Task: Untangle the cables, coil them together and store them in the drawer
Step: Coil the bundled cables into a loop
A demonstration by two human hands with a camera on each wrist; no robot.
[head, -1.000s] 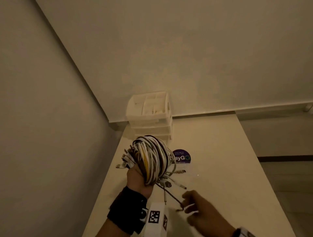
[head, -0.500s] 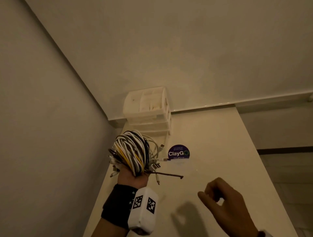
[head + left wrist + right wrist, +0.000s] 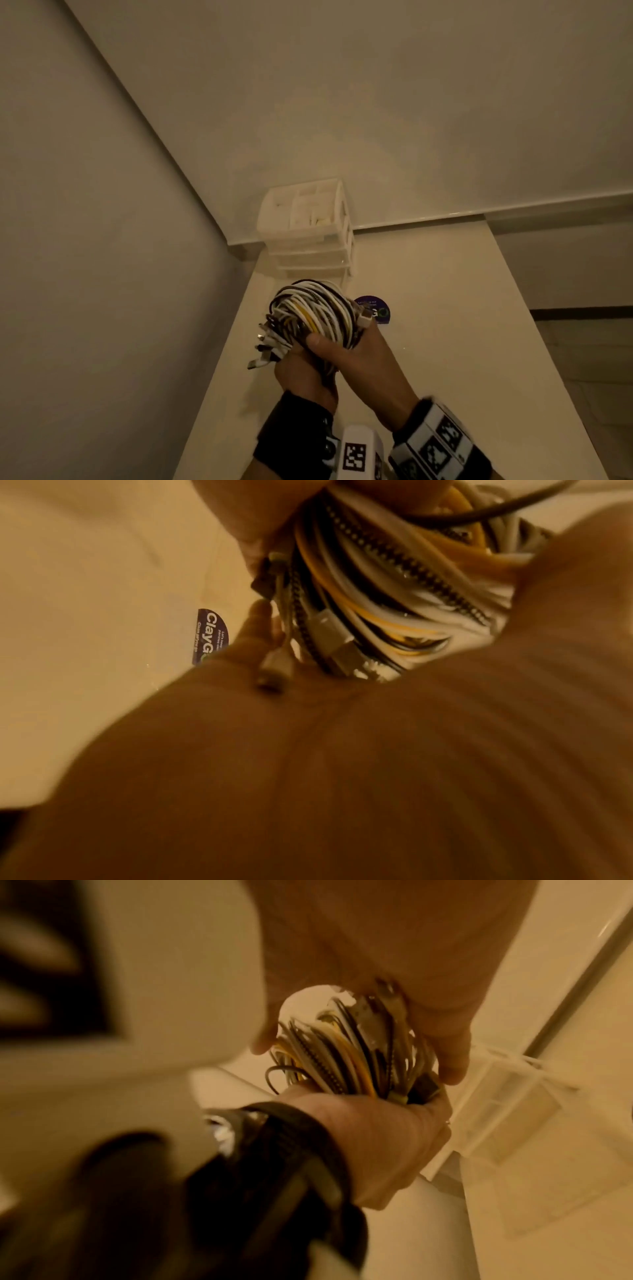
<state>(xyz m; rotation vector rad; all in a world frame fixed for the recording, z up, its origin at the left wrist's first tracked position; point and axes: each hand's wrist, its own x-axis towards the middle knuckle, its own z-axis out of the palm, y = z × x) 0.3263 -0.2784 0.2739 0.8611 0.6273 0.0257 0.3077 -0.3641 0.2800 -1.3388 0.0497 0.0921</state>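
A thick coil of white, black, yellow and braided cables (image 3: 313, 310) is held up above the pale table (image 3: 445, 342). My left hand (image 3: 301, 373) grips the coil's lower part from below, with plug ends sticking out to the left. My right hand (image 3: 352, 353) wraps round the coil from the right, thumb across the strands. The wrist views show the same bundle (image 3: 394, 588) (image 3: 346, 1058) pinched between both hands. A white plastic drawer unit (image 3: 308, 233) stands in the table's far corner, its drawers looking closed.
A round purple sticker (image 3: 376, 310) lies on the table just behind the coil. Walls close in on the left and behind the drawer unit. The table's right edge drops off to a darker floor (image 3: 582, 342).
My right hand let go of a loose braided cable end, drew back, then came up and closed round the coil. The coil shifted slightly and its trailing end is now tucked in.
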